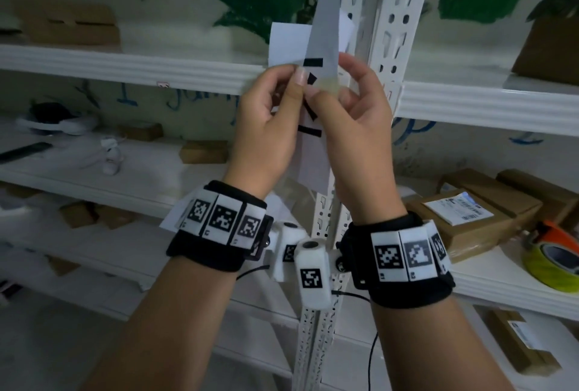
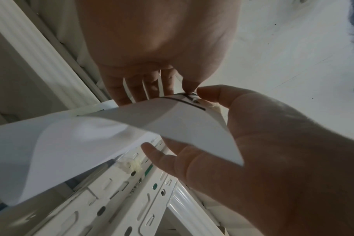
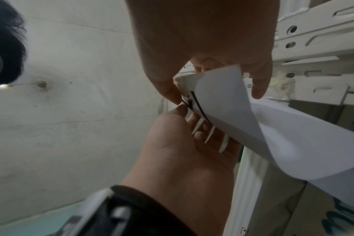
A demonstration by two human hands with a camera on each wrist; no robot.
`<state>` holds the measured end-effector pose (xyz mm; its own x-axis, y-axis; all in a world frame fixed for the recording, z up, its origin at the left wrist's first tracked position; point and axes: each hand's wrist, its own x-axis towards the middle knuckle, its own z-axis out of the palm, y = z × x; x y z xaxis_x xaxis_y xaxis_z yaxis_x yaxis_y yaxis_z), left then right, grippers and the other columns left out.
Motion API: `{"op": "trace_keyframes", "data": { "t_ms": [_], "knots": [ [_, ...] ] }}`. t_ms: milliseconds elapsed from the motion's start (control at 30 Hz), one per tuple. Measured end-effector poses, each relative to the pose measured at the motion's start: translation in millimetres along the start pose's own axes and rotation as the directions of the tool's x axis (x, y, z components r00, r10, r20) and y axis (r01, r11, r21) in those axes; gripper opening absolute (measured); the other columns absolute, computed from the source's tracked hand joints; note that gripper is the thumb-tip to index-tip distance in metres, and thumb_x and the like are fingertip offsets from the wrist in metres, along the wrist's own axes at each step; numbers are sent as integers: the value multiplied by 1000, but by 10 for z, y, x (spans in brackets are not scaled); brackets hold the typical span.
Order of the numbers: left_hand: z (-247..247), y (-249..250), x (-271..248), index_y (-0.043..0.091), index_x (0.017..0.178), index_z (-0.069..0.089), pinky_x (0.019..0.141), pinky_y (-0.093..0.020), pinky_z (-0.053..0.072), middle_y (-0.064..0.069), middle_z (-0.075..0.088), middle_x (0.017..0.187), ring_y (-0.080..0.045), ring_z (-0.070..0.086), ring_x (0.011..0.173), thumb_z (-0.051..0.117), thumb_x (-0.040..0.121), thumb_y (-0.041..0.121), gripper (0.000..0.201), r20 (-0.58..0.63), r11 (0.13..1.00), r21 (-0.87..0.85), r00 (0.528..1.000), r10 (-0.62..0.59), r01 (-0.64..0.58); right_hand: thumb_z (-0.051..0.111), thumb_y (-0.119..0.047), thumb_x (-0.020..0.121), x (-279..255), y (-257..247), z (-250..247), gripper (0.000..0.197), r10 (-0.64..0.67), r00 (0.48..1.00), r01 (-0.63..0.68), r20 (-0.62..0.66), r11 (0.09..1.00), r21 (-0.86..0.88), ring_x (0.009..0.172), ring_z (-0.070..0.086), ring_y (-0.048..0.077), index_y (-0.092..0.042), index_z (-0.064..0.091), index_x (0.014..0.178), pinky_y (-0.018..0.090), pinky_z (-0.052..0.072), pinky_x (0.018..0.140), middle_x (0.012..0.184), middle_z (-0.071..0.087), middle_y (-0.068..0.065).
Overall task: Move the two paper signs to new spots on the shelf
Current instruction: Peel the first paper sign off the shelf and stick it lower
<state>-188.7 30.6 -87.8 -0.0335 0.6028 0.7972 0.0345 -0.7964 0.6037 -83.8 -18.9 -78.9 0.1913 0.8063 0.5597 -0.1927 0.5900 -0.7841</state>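
A long white paper sign [image 1: 324, 23] with black marks stands upright in front of the shelf's upright post [image 1: 391, 30]. My left hand [image 1: 297, 83] pinches its left edge, thumb on the front. My right hand [image 1: 332, 77] pinches its right edge where a bit of clear tape [image 1: 329, 86] sticks. A second white sheet [image 1: 286, 42] lies behind the sign, against the shelf beam [image 1: 125, 67]; what holds it is hidden. In the left wrist view the sign [image 2: 172, 121] bends over that sheet [image 2: 61, 143]. The right wrist view shows the sign [image 3: 222, 95] between both hands.
Cardboard parcels [image 1: 470, 212] and a yellow-green tape roll [image 1: 554, 259] sit on the right shelf. Small brown boxes [image 1: 203, 150] and a white toy-like item [image 1: 111, 155] sit on the left shelf. A wad of old tape [image 2: 131, 164] clings to the post.
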Motion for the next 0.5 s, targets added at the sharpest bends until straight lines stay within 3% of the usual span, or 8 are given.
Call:
{"op": "trace_keyframes", "data": {
  "t_ms": [33, 133, 167, 233, 300, 367, 467, 500],
  "knots": [
    [-4, 8, -10, 12, 104, 67, 76, -15, 51, 14, 69, 84, 3, 65, 80, 52, 112, 13, 17, -4, 1000, -6, 1000, -3, 3, 68, -2, 101, -11, 2, 3, 54, -1, 1000, 1, 1, 1000, -1, 99, 74, 36, -13, 47, 150, 44, 61, 101, 120, 63, 43],
    [-10, 11, -47, 11, 104, 69, 78, -25, 55, 12, 70, 84, -6, 68, 82, 53, 112, 15, 18, -20, 1000, -18, 1000, -17, 17, 73, -5, 98, -43, -6, 1, 56, 14, 1000, -14, -12, 1000, 6, 111, 69, 54, -14, 50, 149, 57, 60, 101, 120, 63, 42],
    [-15, -3, -58, 10, 105, 70, 80, -32, 59, 8, 72, 88, -13, 70, 86, 54, 111, 16, 18, -26, 999, -24, 999, -25, 24, 75, -4, 97, -56, -18, -12, 55, 13, 1000, -13, -20, 1000, 12, 109, 71, 51, -12, 52, 146, 56, 62, 100, 118, 68, 37],
    [-31, -59, -82, 8, 108, 73, 89, -45, 63, -4, 77, 99, -28, 74, 98, 56, 110, 18, 20, -47, 997, -46, 997, -60, 58, 75, 0, 95, -84, -32, -71, 43, 2, 1000, -2, -18, 1000, -2, 101, 79, 34, -6, 62, 136, 46, 66, 95, 112, 79, 20],
    [-52, -125, -90, 11, 111, 75, 95, -53, 62, -10, 78, 107, -34, 75, 105, 58, 109, 23, 21, -85, 987, -86, 986, -147, 139, 74, 2, 95, -121, -36, -155, 27, 1, 1000, -1, 11, 1000, -12, 104, 80, 33, -9, 71, 120, 51, 65, 97, 111, 81, 13],
    [-71, -198, -71, 19, 110, 75, 97, -52, 61, -8, 79, 110, -32, 74, 107, 57, 109, 31, 22, -91, 958, -132, 959, -269, 256, 73, 2, 96, -161, -39, -249, 21, 27, 1000, -27, 15, 1000, 14, 106, 79, 40, -8, 73, 114, 58, 63, 96, 109, 82, 15],
    [-65, -321, -3, 26, 107, 71, 97, -39, 59, 1, 77, 109, -17, 72, 104, 53, 110, 36, 21, -86, 897, -114, 896, -437, 427, 72, 3, 96, -203, -95, -373, 16, 35, 999, -35, -7, 999, 19, 98, 81, 35, -4, 74, 110, 52, 66, 89, 104, 82, 14],
    [-58, -366, 33, 27, 110, 69, 100, -40, 58, 2, 76, 113, -17, 72, 107, 53, 110, 37, 20, -87, 877, -106, 875, -477, 468, 72, 3, 96, -207, -124, -403, 15, 25, 1000, -25, -6, 1000, 0, 95, 81, 33, -4, 73, 109, 51, 67, 87, 102, 82, 13]
  ]
}}
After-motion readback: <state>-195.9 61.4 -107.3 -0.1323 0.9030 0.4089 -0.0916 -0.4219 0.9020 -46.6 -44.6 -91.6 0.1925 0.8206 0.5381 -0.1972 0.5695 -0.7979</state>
